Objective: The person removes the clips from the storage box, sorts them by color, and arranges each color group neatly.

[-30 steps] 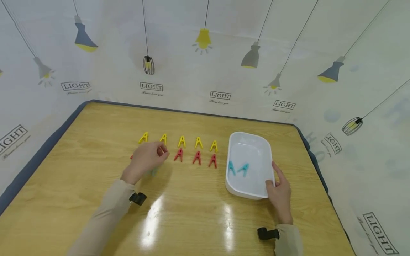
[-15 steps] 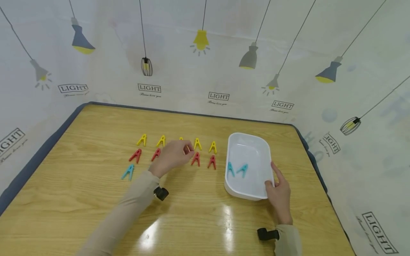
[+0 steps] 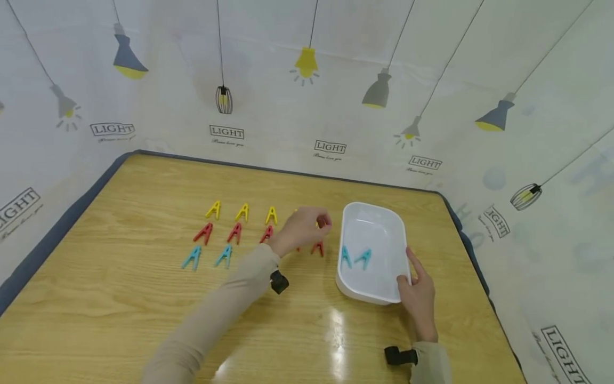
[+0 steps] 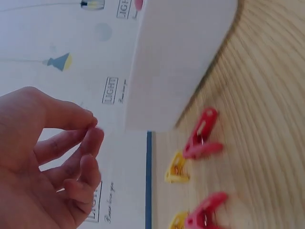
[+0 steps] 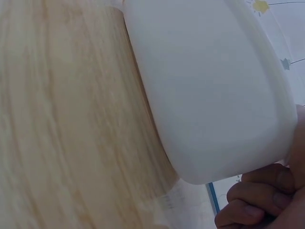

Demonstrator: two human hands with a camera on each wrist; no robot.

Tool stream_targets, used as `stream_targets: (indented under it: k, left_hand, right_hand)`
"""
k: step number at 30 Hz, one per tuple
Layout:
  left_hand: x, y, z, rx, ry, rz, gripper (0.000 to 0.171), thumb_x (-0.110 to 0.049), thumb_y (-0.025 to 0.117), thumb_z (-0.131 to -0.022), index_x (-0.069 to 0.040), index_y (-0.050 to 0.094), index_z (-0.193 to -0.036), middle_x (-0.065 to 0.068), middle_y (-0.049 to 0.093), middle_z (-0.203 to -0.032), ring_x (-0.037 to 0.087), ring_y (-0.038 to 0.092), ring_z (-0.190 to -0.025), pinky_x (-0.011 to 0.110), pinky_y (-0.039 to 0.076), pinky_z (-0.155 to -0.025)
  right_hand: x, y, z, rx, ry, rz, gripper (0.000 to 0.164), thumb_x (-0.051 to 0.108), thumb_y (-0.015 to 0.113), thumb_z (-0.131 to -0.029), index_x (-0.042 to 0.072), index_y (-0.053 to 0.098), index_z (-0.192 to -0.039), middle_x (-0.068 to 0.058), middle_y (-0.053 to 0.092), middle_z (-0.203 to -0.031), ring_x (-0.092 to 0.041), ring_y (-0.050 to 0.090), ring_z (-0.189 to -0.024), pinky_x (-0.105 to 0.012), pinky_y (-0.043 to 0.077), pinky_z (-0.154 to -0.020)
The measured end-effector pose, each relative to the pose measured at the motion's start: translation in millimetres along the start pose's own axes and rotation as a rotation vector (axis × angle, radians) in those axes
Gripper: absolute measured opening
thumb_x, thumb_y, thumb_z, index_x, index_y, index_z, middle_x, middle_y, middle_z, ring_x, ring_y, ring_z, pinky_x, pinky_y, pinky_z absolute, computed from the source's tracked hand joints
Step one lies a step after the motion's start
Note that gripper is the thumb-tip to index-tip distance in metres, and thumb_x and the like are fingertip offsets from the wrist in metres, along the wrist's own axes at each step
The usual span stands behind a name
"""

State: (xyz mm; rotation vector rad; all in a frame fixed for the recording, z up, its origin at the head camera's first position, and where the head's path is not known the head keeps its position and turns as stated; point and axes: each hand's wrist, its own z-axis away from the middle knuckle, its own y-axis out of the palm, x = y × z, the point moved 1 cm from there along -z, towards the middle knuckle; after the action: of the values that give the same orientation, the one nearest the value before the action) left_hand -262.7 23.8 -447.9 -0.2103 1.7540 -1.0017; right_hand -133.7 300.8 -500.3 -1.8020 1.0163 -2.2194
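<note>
My left hand (image 3: 302, 226) hovers over the right ends of the yellow and red rows, just left of the white plastic tray (image 3: 342, 285). In the left wrist view its fingers are curled and the fingertips (image 4: 93, 125) meet, with nothing visible between them. My right hand (image 3: 418, 298) grips the tray's right side, thumb at the rim. Two blue clips (image 3: 363, 258) lie inside the tray. On the table are two blue clips (image 3: 223, 256), a row of red clips (image 3: 234, 233) and a row of yellow clips (image 3: 242, 212); my left hand partly covers both rows.
The wooden table (image 3: 144, 320) has a dark edge strip along its back and sides. Behind it rises a pale wall covering (image 3: 268, 96) printed with hanging lamps. Black wrist cameras sit on both sleeves (image 3: 249, 272).
My left hand has moved right, from above the second column of clips to beside the tray, uncovering the clips on the left. My right hand stays on the tray.
</note>
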Motion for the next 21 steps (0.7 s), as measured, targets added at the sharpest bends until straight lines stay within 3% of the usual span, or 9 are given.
stream_targets:
  k: [3,7,13,21]
  left_hand:
    - [-12.1,12.5,-8.6,-0.006,0.069,-0.011,0.008,-0.018,0.065,-0.097,-0.014,0.071,-0.096,0.000,0.067,-0.096,0.015,0.060,-0.089,0.030,0.051,-0.082]
    - [-28.6,28.1,-16.7,0.050,0.109,-0.032,0.009,-0.020,0.065,-0.098,-0.014,0.071,-0.100,0.000,0.066,-0.100,0.016,0.060,-0.093,0.027,0.050,-0.083]
    - [-50.0,43.1,-32.1,0.173,0.111,0.058,0.010,-0.021,0.064,-0.099,-0.013,0.068,-0.105,-0.002,0.067,-0.099,0.011,0.059,-0.086,0.018,0.050,-0.076]
    - [-68.1,49.7,-51.8,0.193,0.113,0.078,0.010,-0.019,0.064,-0.100,-0.011,0.068,-0.104,-0.001,0.067,-0.096,0.011,0.058,-0.084,0.018,0.048,-0.074]
  right_hand:
    - [-3.7,-1.9,1.5,-0.004,0.011,0.001,0.071,0.001,0.048,-0.089,0.023,0.041,-0.156,-0.032,0.069,-0.114,-0.015,0.059,-0.053,-0.026,0.044,-0.046]
    - [-8.9,-3.6,4.7,0.001,0.025,-0.002,0.071,0.000,0.048,-0.090,0.023,0.040,-0.157,-0.033,0.068,-0.116,-0.014,0.062,-0.056,-0.026,0.046,-0.048]
    - [-10.1,-3.5,6.6,0.000,0.004,-0.020,0.070,-0.001,0.050,-0.090,0.022,0.042,-0.155,-0.033,0.065,-0.124,-0.011,0.065,-0.061,-0.024,0.050,-0.052]
    - [-1.5,-1.8,1.0,0.018,0.005,-0.025,0.070,-0.001,0.049,-0.092,0.024,0.040,-0.157,-0.033,0.067,-0.117,-0.015,0.061,-0.057,-0.024,0.048,-0.052]
